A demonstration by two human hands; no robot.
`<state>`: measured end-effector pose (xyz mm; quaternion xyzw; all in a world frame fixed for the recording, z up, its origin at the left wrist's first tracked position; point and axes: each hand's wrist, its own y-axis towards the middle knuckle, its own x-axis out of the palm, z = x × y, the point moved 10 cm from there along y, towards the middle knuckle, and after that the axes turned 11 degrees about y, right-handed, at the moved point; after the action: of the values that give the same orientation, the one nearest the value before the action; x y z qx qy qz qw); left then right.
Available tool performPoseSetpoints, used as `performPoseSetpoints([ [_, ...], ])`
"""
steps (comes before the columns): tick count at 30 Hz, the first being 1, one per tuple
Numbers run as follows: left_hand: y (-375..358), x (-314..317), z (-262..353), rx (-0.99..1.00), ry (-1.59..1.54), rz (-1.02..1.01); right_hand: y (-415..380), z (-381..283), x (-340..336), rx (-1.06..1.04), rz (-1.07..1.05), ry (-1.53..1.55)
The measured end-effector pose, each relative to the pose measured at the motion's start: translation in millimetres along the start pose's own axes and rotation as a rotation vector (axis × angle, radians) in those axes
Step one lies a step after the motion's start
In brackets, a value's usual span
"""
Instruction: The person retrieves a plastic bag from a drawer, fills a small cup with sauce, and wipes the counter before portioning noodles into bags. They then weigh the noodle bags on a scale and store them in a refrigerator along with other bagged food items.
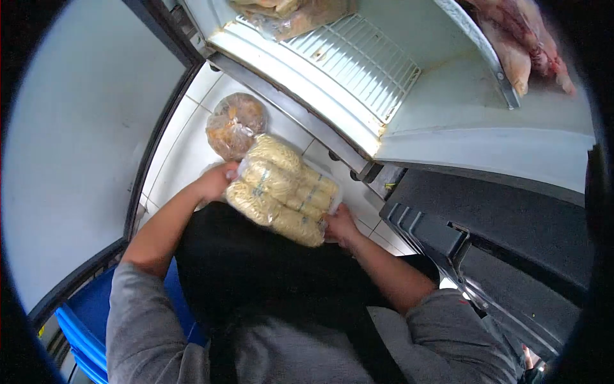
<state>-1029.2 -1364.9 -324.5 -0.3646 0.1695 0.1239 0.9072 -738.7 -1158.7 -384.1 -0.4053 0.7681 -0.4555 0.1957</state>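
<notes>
In the head view, a wide package of pale yellow noodles, bundled in clear plastic with small blue print, is held over my lap. My left hand grips its left edge. At the lower right corner, the fingers of my right hand are closed on the same package, partly hidden by it. Just beyond the package, a clear knotted plastic bag of brown-orange food sits on the tiled floor, near my left hand.
An open refrigerator stands ahead, with a white wire shelf, bagged food at the top and raw meat at upper right. Its door swings out on the left. Blue plastic lies lower left, a black case right.
</notes>
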Motion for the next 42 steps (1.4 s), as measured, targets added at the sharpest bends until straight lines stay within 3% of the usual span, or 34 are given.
performPoseSetpoints([
  [4, -49.9, -40.1, 48.1, 0.113, -0.126, 0.110, -72.4, -63.8, 29.8, -0.094, -0.052, 0.025],
  [6, -65.9, -62.8, 67.1, 0.092, -0.284, 0.185, -87.1, -97.0, 29.4, -0.273, -0.075, -0.018],
  [9, -82.2, -105.9, 117.9, 0.138, -0.237, 0.266, -124.7, -158.8, 33.4, -0.209, 0.003, 0.022],
  [16, -56.9, -181.8, 182.8, 0.270, -0.305, 0.389, -148.9, -252.1, 27.8, -0.432, 0.113, 0.083],
  [21, 8.3, -213.1, 199.5, 0.391, -0.283, 0.425, -125.1, -263.5, 19.7, -0.607, 0.091, 0.381],
  [24, 38.6, -211.2, 217.3, 0.482, -0.211, 0.319, -115.5, -260.9, 23.6, -0.594, -0.021, 0.669],
  [26, 50.6, -207.2, 215.1, 0.384, -0.284, 0.307, -115.5, -267.4, 31.2, -0.643, -0.189, 0.835],
  [30, 61.1, -209.7, 219.8, 0.337, -0.311, 0.305, -114.5, -277.8, 32.6, -0.685, -0.219, 0.965],
  [31, 67.6, -217.7, 227.5, 0.457, -0.029, 0.375, -113.9, -274.6, 29.0, -0.696, -0.172, 1.016],
  [32, 77.1, -219.6, 226.2, 0.458, -0.026, 0.366, -113.3, -268.9, 23.7, -0.708, -0.127, 1.065],
  [33, 82.3, -219.1, 227.0, 0.431, -0.051, 0.383, -109.4, -255.4, 25.2, -0.707, -0.120, 1.069],
  [35, 92.1, -219.0, 230.2, 0.416, -0.102, 0.408, -86.5, -200.8, 37.2, -0.442, 0.048, 0.988],
  [36, 94.6, -216.8, 237.0, 0.412, -0.103, 0.406, -88.8, -203.1, 43.6, -0.438, 0.049, 0.988],
  [38, 96.6, -214.8, 244.8, 0.345, -0.321, 0.386, -97.8, -236.1, 101.8, -0.384, -0.367, 0.844],
  [42, 124.0, -218.3, 238.9, 0.346, -0.330, 0.435, -76.0, -310.4, 138.0, -0.460, -0.389, 0.912],
])
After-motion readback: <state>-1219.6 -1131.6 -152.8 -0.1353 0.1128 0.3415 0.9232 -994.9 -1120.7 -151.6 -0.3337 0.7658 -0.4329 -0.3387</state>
